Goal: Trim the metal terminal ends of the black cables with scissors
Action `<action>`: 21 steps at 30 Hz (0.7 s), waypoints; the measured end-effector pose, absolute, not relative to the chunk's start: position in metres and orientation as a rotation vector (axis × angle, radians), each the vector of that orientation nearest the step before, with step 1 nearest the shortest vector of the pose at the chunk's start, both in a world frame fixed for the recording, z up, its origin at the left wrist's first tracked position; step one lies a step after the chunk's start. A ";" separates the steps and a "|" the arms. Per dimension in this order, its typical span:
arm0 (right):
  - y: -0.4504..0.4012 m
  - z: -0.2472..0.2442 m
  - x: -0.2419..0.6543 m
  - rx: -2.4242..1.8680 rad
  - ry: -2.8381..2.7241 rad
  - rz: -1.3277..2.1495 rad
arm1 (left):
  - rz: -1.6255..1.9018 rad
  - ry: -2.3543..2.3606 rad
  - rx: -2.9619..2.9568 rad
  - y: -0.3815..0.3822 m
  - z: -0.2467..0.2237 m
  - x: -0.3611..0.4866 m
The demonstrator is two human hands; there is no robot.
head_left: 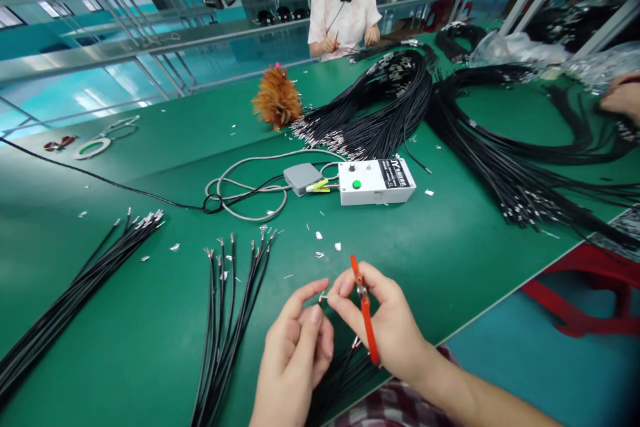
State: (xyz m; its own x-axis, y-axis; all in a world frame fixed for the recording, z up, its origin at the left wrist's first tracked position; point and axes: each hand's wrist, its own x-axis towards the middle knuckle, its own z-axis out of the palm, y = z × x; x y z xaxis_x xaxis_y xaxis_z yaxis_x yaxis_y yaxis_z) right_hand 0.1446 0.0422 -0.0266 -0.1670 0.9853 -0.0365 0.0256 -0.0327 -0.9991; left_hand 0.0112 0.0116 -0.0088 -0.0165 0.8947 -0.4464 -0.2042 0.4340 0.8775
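My left hand [299,340] is closed, its thumb and fingers pinching a black cable [321,302] close to its stripped end. Thumb and forefinger of my right hand [383,310] meet at the pale wire tip of that cable. Tucked upright in the same hand is a pair of red-handled wire cutters [369,320]. The cutters' jaws are too small to make out. Below and between my hands lie more black cables [345,370], partly hidden by them. To the left of my hands a loose bunch of black cables [225,320] fans out, with stripped ends pointing away.
Another cable bundle [70,300] lies far left. Ahead stand a white box [377,190] with a green button and a grey pad [303,179]. Thick cable coils [380,97] and a brown feather duster [277,99] lie beyond. A person [345,13] works across the green table [200,140].
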 end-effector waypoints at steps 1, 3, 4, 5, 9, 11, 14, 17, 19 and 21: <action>0.045 -0.027 0.148 -1.216 -1.384 1.334 | 1.002 1.264 0.668 0.013 -0.007 0.009; 0.049 -0.029 0.156 -1.336 -1.547 1.229 | 1.031 1.219 0.613 0.015 -0.004 0.003; 0.051 -0.030 0.159 -1.393 -1.653 1.143 | 1.045 1.200 0.589 0.015 -0.003 0.001; 0.051 -0.031 0.161 -1.440 -1.756 1.045 | 1.052 1.183 0.569 0.015 -0.002 0.000; 0.050 -0.034 0.162 -1.482 -2.014 0.708 | 1.062 1.142 0.548 0.013 0.000 -0.001; 0.048 -0.034 0.160 -1.459 -2.060 0.606 | 1.064 1.140 0.556 0.012 -0.001 0.001; 0.048 -0.034 0.157 -1.442 -2.091 0.499 | 1.045 1.156 0.566 0.009 -0.003 0.002; 0.049 -0.033 0.156 -1.431 -2.102 0.428 | 1.024 1.176 0.573 0.008 -0.004 0.003; 0.050 -0.032 0.157 -1.415 -2.108 0.395 | 1.015 1.180 0.579 0.009 -0.005 0.003; 0.049 -0.032 0.158 -1.399 -2.115 0.378 | 1.011 1.183 0.580 0.009 -0.006 0.004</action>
State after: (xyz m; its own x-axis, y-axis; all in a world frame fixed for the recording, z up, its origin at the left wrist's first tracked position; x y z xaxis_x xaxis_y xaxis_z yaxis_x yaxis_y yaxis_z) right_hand 0.1575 0.0492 -0.0321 -0.2905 0.9077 0.3029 0.7466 0.4130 -0.5217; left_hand 0.0038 0.0088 -0.0064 0.0435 0.8773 -0.4779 -0.3353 0.4635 0.8202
